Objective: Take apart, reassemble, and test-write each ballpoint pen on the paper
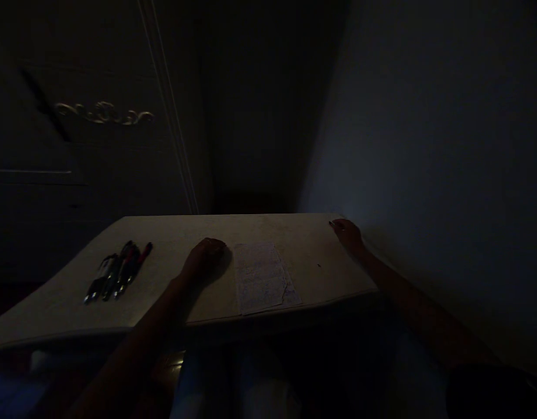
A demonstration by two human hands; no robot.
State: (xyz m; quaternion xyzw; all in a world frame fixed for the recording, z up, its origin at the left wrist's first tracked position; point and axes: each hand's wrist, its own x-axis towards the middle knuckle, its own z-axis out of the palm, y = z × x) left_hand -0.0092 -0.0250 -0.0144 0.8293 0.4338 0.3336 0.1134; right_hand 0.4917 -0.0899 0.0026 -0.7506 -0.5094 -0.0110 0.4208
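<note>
The light is dim, so finger detail is poor. My left hand (207, 251) rests on the table with its fingers curled in, and nothing shows in it. Just right of that hand lie sheets of paper (260, 276) covered in writing, one overlapping another, close to the front edge. At the far right, by the wall, my right hand (347, 231) is closed, with a small dark tip showing at its fingertips; I cannot make out what it is. Several pens (118, 270), some dark and some with red, lie in a bunch left of my left hand.
The pale tabletop (163, 230) has a curved front edge. A tiny dark bit (319, 265) lies right of the papers. A wall (425, 145) borders the table's right side. Dark furniture with an ornate trim (103, 113) stands behind on the left.
</note>
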